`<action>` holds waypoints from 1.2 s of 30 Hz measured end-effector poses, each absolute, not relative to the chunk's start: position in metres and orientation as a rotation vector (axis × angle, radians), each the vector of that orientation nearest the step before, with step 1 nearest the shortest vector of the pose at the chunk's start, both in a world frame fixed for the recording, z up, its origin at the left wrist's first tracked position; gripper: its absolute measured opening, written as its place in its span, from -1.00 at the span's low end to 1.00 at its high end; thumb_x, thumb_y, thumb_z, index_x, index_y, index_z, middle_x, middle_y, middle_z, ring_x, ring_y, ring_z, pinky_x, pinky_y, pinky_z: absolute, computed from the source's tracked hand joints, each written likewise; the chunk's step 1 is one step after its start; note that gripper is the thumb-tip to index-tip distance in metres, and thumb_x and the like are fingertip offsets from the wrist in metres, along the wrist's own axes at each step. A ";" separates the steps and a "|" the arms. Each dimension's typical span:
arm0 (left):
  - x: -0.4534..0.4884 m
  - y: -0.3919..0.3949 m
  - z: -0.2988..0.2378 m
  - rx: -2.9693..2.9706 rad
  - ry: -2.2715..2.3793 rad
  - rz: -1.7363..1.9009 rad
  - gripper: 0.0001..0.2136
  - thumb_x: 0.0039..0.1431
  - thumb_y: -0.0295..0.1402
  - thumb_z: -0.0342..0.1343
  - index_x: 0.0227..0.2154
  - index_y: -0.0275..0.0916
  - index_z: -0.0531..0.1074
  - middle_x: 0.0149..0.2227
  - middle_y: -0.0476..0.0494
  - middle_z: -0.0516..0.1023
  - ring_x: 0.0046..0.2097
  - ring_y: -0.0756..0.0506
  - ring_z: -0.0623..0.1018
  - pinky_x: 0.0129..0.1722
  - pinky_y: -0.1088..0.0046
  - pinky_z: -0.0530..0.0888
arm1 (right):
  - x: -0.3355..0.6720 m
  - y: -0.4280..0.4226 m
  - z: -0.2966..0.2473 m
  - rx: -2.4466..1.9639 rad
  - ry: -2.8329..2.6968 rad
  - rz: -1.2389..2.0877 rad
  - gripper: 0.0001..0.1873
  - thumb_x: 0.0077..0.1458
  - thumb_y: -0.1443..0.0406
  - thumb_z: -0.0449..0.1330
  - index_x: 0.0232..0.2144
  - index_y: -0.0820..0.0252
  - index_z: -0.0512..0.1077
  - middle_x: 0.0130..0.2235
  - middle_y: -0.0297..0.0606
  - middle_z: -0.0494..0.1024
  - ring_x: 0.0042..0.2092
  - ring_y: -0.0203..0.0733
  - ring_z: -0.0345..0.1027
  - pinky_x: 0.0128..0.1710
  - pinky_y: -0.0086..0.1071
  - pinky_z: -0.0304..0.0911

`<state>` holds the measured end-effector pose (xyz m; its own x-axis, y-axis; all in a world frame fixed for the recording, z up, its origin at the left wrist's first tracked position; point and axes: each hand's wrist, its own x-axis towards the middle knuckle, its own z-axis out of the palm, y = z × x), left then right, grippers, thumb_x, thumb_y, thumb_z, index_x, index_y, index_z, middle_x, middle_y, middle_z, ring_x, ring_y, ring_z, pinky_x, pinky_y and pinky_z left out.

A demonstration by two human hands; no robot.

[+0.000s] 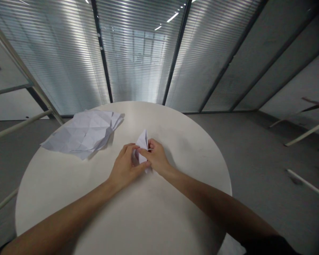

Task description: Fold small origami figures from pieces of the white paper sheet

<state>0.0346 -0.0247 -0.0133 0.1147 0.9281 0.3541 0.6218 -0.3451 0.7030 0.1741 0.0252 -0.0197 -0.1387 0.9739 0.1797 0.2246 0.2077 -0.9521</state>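
A small piece of folded white paper stands upright between my hands above the middle of the table, its pointed tip facing away from me. My left hand grips its left side and lower edge, fingers curled round it. From the right, my right hand pinches the paper between thumb and fingers. The fingers cover part of the lower folds. Creased white paper sheets lie in a loose pile at the table's far left, apart from my hands.
The round white table fills the foreground. Behind it rises a glass partition with blinds. Pale metal bars stand at the left, and furniture legs show on the grey floor at the right.
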 end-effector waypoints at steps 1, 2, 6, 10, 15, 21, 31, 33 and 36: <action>0.035 -0.024 -0.014 1.990 1.506 1.101 -0.49 -0.03 -0.13 0.21 -0.03 -0.20 0.27 0.03 -0.23 0.34 0.04 -0.21 0.39 0.02 0.16 0.35 | 0.173 0.025 -0.019 -1.143 -1.545 1.061 -0.79 -0.05 0.16 0.21 -0.42 0.18 0.35 -0.42 -0.37 0.44 -0.40 -0.30 0.30 -0.43 -0.44 0.18; 0.035 -0.023 -0.014 1.947 1.495 1.113 -0.47 -0.04 -0.13 0.22 -0.02 -0.20 0.26 0.02 -0.23 0.35 0.02 -0.20 0.41 0.01 0.17 0.36 | 0.172 0.024 -0.019 -1.113 -1.524 1.102 -0.76 -0.02 0.12 0.19 -0.44 0.18 0.35 -0.44 -0.37 0.43 -0.42 -0.30 0.29 -0.44 -0.44 0.19; 0.033 -0.020 -0.014 1.711 1.356 1.168 -0.48 -0.06 -0.20 0.26 -0.03 -0.19 0.25 -0.01 -0.20 0.41 -0.07 -0.14 0.49 -0.04 0.23 0.41 | 0.169 0.023 -0.017 -0.991 -1.400 1.290 -0.67 0.05 0.02 0.12 -0.44 0.17 0.33 -0.46 -0.37 0.40 -0.43 -0.30 0.31 -0.43 -0.42 0.26; 0.031 -0.019 -0.012 1.567 1.201 1.219 -0.55 -0.05 -0.30 0.24 -0.08 -0.20 0.25 -0.04 -0.19 0.44 -0.09 -0.12 0.50 -0.06 0.23 0.43 | 0.168 0.021 -0.015 -0.970 -1.355 1.399 -0.66 -0.02 0.02 0.18 -0.42 0.16 0.29 -0.44 -0.36 0.43 -0.39 -0.25 0.38 -0.39 -0.37 0.33; 0.028 -0.016 -0.017 1.541 1.144 1.288 -0.59 -0.04 -0.32 0.23 -0.13 -0.18 0.22 0.07 -0.22 0.33 -0.03 -0.13 0.47 -0.03 0.21 0.43 | 0.168 0.020 -0.010 -0.960 -1.397 1.376 -0.79 -0.05 0.19 0.13 -0.34 0.16 0.31 -0.34 -0.33 0.47 -0.33 -0.24 0.40 -0.36 -0.38 0.35; 0.030 -0.019 -0.020 1.891 1.220 1.345 -0.63 0.00 -0.41 0.15 -0.10 -0.16 0.23 0.08 -0.21 0.26 0.14 -0.17 0.31 0.08 0.18 0.34 | 0.165 0.019 -0.016 -1.139 -1.465 1.012 -0.75 -0.16 0.33 0.13 -0.31 0.15 0.32 -0.36 -0.36 0.48 -0.35 -0.27 0.35 -0.36 -0.44 0.28; 0.037 -0.024 -0.019 2.213 1.493 1.319 -0.63 -0.06 -0.58 0.00 -0.15 -0.19 0.20 0.07 -0.24 0.24 0.11 -0.16 0.33 0.08 0.20 0.34 | 0.164 0.010 -0.011 -1.294 -1.464 0.825 -0.92 -0.13 0.27 0.16 -0.52 0.16 0.34 -0.56 -0.45 0.38 -0.50 -0.32 0.22 -0.51 -0.48 0.12; 0.032 -0.021 -0.017 2.208 1.562 1.338 -0.70 -0.03 -0.57 -0.02 -0.20 -0.20 0.24 0.01 -0.20 0.30 0.04 -0.15 0.39 0.01 0.25 0.38 | 0.165 0.012 -0.012 -1.251 -1.527 0.803 -0.93 -0.12 0.29 0.16 -0.51 0.17 0.35 -0.53 -0.44 0.40 -0.47 -0.33 0.24 -0.48 -0.49 0.15; 0.022 -0.016 -0.014 2.178 1.655 1.305 -0.83 0.03 -0.54 -0.03 -0.30 -0.20 0.30 -0.18 -0.13 0.39 -0.21 -0.08 0.47 -0.19 0.36 0.44 | 0.170 0.016 -0.017 -1.196 -1.614 0.854 -0.91 -0.07 0.29 0.15 -0.41 0.16 0.39 -0.48 -0.42 0.44 -0.50 -0.35 0.25 -0.51 -0.49 0.14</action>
